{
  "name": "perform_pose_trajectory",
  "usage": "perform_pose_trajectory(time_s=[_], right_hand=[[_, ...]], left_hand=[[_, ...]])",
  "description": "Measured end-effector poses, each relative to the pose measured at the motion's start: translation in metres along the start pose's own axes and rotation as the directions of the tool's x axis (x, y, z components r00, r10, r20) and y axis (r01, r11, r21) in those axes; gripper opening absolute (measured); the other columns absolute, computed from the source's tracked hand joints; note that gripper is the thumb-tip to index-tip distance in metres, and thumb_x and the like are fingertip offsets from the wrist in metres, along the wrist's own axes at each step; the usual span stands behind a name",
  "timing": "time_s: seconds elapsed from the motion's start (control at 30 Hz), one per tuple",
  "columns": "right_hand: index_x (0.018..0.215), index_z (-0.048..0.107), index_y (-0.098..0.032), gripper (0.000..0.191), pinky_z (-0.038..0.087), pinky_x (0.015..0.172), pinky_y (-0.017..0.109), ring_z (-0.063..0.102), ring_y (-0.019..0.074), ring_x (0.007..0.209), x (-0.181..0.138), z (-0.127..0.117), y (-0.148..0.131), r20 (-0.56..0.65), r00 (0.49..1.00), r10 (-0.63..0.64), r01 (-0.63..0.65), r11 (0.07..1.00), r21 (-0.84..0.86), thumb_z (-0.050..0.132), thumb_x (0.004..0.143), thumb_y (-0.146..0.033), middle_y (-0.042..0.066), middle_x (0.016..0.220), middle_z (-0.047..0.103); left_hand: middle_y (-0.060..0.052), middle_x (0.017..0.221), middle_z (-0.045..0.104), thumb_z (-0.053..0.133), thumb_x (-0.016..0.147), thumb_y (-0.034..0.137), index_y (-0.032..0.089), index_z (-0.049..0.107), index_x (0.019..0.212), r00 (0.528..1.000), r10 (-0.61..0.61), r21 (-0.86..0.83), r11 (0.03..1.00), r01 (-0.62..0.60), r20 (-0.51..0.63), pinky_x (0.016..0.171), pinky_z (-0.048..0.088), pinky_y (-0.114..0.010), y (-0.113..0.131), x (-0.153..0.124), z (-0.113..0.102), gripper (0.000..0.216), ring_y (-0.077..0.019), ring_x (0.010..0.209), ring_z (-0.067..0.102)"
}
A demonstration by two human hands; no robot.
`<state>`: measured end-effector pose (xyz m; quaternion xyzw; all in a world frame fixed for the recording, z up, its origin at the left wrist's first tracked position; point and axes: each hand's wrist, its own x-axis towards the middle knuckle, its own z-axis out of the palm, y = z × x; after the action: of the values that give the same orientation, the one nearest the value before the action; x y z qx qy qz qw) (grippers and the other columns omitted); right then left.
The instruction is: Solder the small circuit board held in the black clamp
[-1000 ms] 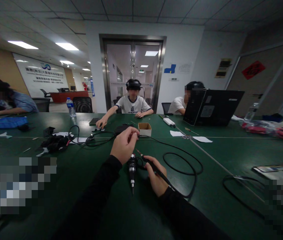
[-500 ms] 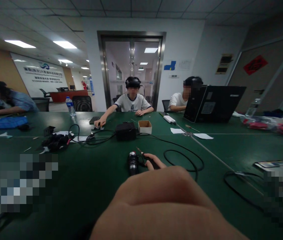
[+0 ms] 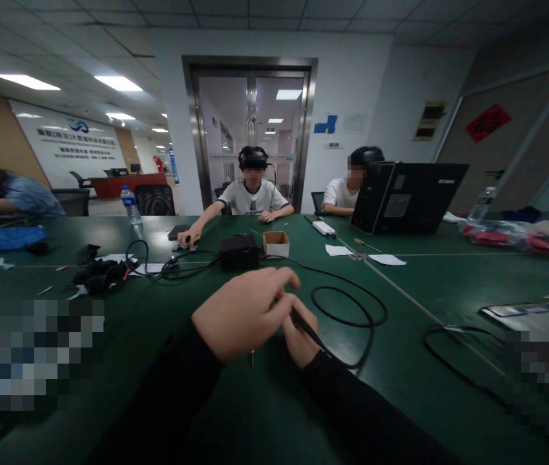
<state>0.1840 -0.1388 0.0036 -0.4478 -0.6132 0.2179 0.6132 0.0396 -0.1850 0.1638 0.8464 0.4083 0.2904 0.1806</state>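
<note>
My left hand (image 3: 241,314) hovers low over the green table (image 3: 168,361), fingers bunched together and pointing right toward my right hand. What it pinches is hidden. A thin metal tip (image 3: 252,357) of a black cylindrical tool pokes out below its palm. My right hand (image 3: 300,339) sits just right of it, closed round a slim black pen-shaped tool (image 3: 309,332) whose cable (image 3: 352,316) runs off in a loop to the right. Both sleeves are black.
A black box (image 3: 239,252) and a small cardboard box (image 3: 276,243) stand beyond my hands, with tangled cables (image 3: 104,274) to the left. An open laptop (image 3: 407,197) is at the right. One person (image 3: 254,197) sits opposite, others at both sides. A water bottle (image 3: 130,206) stands far left.
My left hand rose close to the camera half a second ago and has come back down over the cylindrical tool, covering it. My right hand has kept hold of the pen-shaped tool.
</note>
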Motion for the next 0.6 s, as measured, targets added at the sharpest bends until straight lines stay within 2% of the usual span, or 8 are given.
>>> perform_pose_trajectory(time_s=[0.03, 0.1, 0.13, 0.17, 0.27, 0.4, 0.47, 0.6], right_hand=[[0.104, 0.072, -0.020, 0.027, 0.056, 0.080, 0.030, 0.070, 0.0204, 0.086, 0.001, 0.000, 0.000, 0.006, 1.000, 0.012, -0.012, 1.000, -0.005, 0.054, 0.087, -0.029, 0.005, 0.097, 0.075], [0.105, 0.071, -0.019, 0.027, 0.055, 0.081, 0.030, 0.070, 0.0203, 0.086, 0.002, 0.000, 0.002, 0.007, 0.999, 0.043, -0.043, 0.999, -0.022, 0.053, 0.087, -0.028, 0.005, 0.098, 0.075], [0.105, 0.070, -0.019, 0.026, 0.055, 0.081, 0.030, 0.069, 0.0202, 0.085, 0.002, 0.000, 0.003, 0.001, 0.998, 0.055, -0.055, 0.998, -0.028, 0.053, 0.087, -0.028, 0.005, 0.097, 0.075], [0.104, 0.070, -0.019, 0.026, 0.054, 0.080, 0.030, 0.069, 0.0200, 0.084, 0.002, 0.001, 0.003, -0.001, 0.998, 0.063, -0.063, 0.998, -0.030, 0.053, 0.087, -0.028, 0.005, 0.097, 0.075], [0.104, 0.070, -0.020, 0.026, 0.053, 0.079, 0.029, 0.069, 0.0195, 0.083, 0.002, 0.002, 0.005, 0.006, 0.997, 0.079, -0.079, 0.997, -0.017, 0.053, 0.087, -0.028, 0.004, 0.096, 0.074], [0.103, 0.070, -0.020, 0.026, 0.053, 0.076, 0.029, 0.068, 0.0192, 0.081, 0.002, 0.002, 0.006, 0.003, 0.996, 0.087, -0.087, 0.996, -0.008, 0.052, 0.086, -0.029, 0.004, 0.094, 0.074], [0.102, 0.070, -0.020, 0.026, 0.054, 0.075, 0.029, 0.068, 0.0192, 0.080, 0.002, 0.003, 0.007, -0.005, 0.997, 0.081, -0.081, 0.997, -0.002, 0.052, 0.086, -0.029, 0.003, 0.093, 0.074], [0.102, 0.070, -0.020, 0.026, 0.054, 0.075, 0.028, 0.068, 0.0190, 0.080, 0.002, 0.003, 0.009, -0.008, 0.998, 0.070, -0.070, 0.997, 0.014, 0.052, 0.086, -0.028, 0.003, 0.093, 0.074]], left_hand=[[-0.007, 0.098, 0.070, 0.058, 0.080, 0.044, 0.026, 0.066, 0.101, 0.989, -0.146, 0.085, 0.986, 0.143, 0.026, 0.090, 0.051, -0.041, -0.021, 0.008, 0.006, 0.029, -0.0290, 0.096, 0.067], [-0.014, 0.108, 0.068, 0.072, 0.064, 0.043, 0.020, 0.063, 0.111, 0.892, -0.453, 0.178, 0.878, 0.444, 0.011, 0.089, 0.050, -0.042, -0.065, 0.019, 0.025, 0.053, -0.0360, 0.102, 0.066], [-0.018, 0.114, 0.066, 0.077, 0.058, 0.042, 0.018, 0.060, 0.116, 0.843, -0.537, 0.190, 0.828, 0.527, 0.001, 0.088, 0.050, -0.042, -0.083, 0.021, 0.034, 0.064, -0.0392, 0.105, 0.065], [-0.020, 0.118, 0.064, 0.079, 0.054, 0.041, 0.018, 0.058, 0.120, 0.816, -0.578, 0.178, 0.803, 0.568, 0.004, 0.088, 0.051, -0.043, -0.098, 0.023, 0.042, 0.072, -0.0410, 0.107, 0.065], [-0.024, 0.124, 0.060, 0.081, 0.050, 0.037, 0.017, 0.054, 0.126, 0.789, -0.612, 0.158, 0.786, 0.597, 0.061, 0.085, 0.052, -0.045, -0.118, 0.023, 0.058, 0.083, -0.0438, 0.105, 0.065], [-0.026, 0.128, 0.057, 0.076, 0.059, 0.033, 0.016, 0.047, 0.131, 0.763, -0.631, 0.206, 0.772, 0.601, 0.141, 0.082, 0.053, -0.046, -0.112, 0.022, 0.068, 0.080, -0.0414, 0.099, 0.067], [-0.025, 0.128, 0.055, 0.072, 0.062, 0.030, 0.016, 0.044, 0.131, 0.766, -0.631, 0.222, 0.769, 0.599, 0.119, 0.083, 0.053, -0.044, -0.109, 0.022, 0.075, 0.076, -0.0401, 0.099, 0.067], [-0.020, 0.122, 0.058, 0.070, 0.062, 0.026, 0.018, 0.045, 0.122, 0.780, -0.625, 0.210, 0.763, 0.612, -0.002, 0.088, 0.050, -0.041, -0.109, 0.020, 0.085, 0.065, -0.0371, 0.105, 0.066]])
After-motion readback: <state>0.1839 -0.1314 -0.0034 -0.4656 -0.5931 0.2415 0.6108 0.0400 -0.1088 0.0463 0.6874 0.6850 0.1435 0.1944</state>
